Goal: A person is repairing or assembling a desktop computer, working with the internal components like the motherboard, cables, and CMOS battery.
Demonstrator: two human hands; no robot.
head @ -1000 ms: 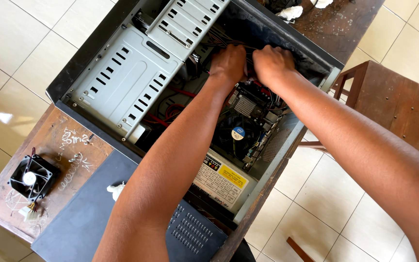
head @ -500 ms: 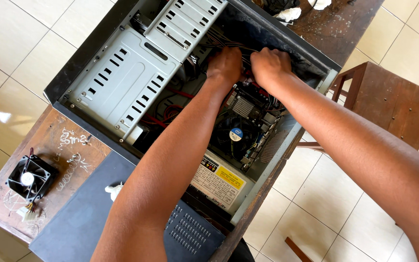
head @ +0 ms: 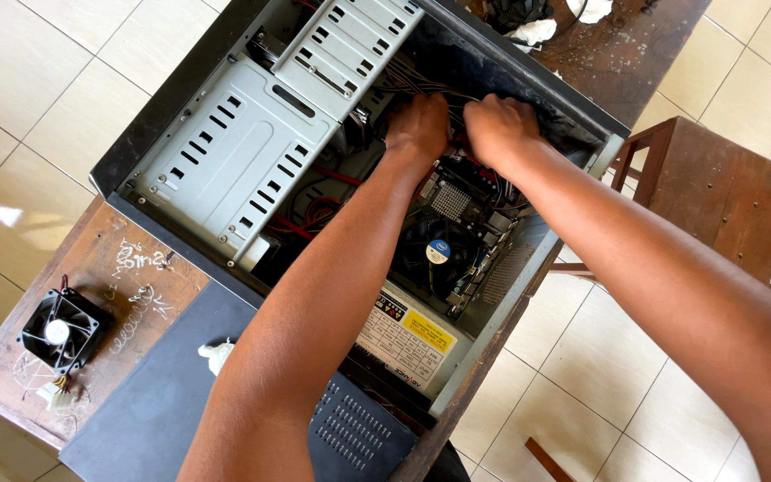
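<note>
We've got our left hand (head: 418, 128) and right hand (head: 498, 128) deep in the open computer case (head: 225, 152). Both curl at the cable bundle (head: 417, 85), but we can't tell what they're actually gripping.

An open computer case (head: 180, 107) is laid on its side on a wooden table (head: 91, 268). The left hand (head: 419, 127) and the right hand (head: 497, 125) are set close together deep inside it, at a bundle of cables (head: 412, 85) above the motherboard (head: 470, 210). Whether anything is gripped cannot be told. A loose black fan (head: 60, 330) is seen on the table, beside a dark side panel (head: 153, 402).
</note>
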